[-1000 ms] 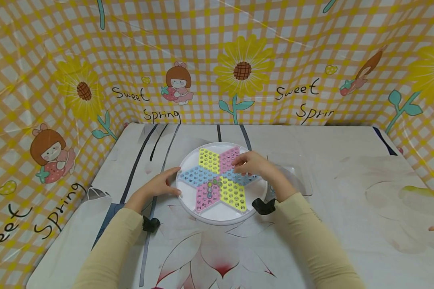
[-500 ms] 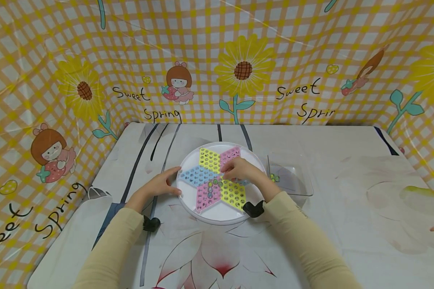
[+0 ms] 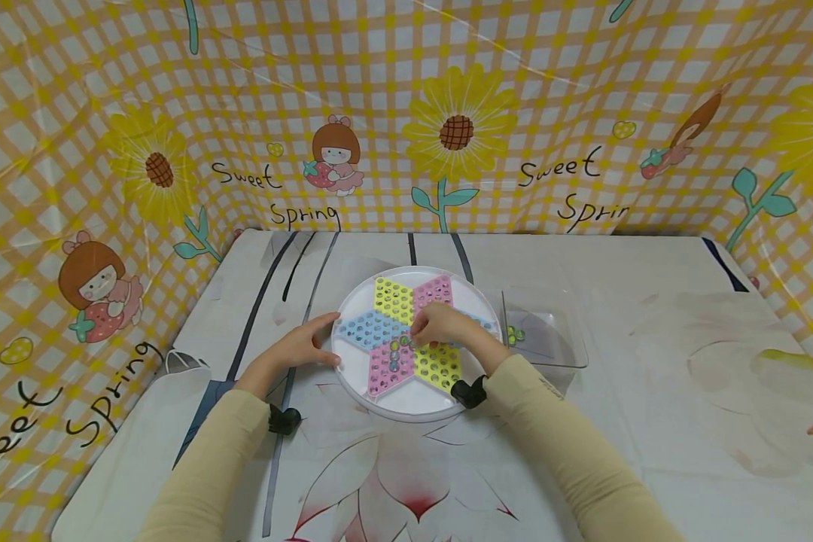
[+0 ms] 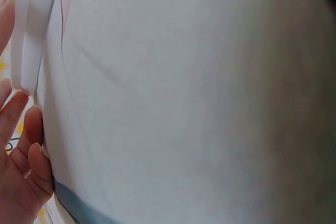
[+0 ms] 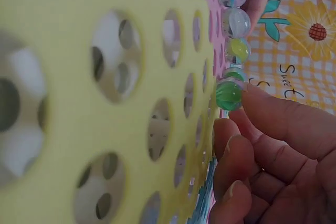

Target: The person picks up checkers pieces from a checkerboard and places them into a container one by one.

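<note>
A round white Chinese checkers board (image 3: 349,370) with a yellow, pink and blue star of holes lies on the table. My left hand (image 3: 296,348) rests on its left rim, thumb and fingers spread; the left wrist view shows those fingertips against the white edge. Over the board's centre, my right hand (image 3: 445,325) pinches a green marble (image 5: 229,95) between thumb and finger, right at the holes. Beside it, a line of marbles (image 5: 236,23), some with blue or yellow swirls, runs along the pink section. The right hand hides part of the blue section in the head view.
Right of the board stands a clear plastic box (image 3: 549,325) with several green marbles (image 3: 515,334) in its left side. A patterned cloth (image 3: 379,98) hangs behind the table. At the far left lies a white item with a strap (image 3: 184,364).
My right hand has moved left from the board's right side to its centre and lowered, uncovering the green marbles in the box. The left hand stays at the rim.
</note>
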### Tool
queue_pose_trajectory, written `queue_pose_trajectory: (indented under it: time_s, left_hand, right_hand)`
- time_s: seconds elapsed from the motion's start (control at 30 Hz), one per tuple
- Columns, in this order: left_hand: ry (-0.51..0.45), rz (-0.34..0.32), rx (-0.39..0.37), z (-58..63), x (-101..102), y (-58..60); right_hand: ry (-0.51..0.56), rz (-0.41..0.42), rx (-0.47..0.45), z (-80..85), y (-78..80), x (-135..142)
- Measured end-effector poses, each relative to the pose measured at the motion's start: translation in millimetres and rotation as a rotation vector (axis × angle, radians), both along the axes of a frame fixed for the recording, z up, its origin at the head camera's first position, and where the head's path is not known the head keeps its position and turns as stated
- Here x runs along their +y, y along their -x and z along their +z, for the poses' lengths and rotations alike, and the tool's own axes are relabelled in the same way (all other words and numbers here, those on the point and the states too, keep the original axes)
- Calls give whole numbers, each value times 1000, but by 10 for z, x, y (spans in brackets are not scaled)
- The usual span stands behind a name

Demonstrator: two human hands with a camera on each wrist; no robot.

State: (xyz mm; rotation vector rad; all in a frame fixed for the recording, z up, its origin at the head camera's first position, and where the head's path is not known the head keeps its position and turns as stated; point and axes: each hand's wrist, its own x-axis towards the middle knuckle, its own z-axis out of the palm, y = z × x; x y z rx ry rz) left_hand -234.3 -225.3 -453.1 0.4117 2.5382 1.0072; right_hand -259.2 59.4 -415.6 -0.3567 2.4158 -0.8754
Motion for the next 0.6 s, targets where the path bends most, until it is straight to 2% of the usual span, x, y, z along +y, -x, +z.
queue_pose_trajectory:
  time_s: [0.37, 0.6]
  left_hand:
    - [-1, 4, -4, 3, 3, 0]
    - [14, 13, -7, -3, 9, 7]
  right_hand:
    - [-82, 29, 20, -8, -28, -64]
    - [-96, 27, 28, 0, -52, -81]
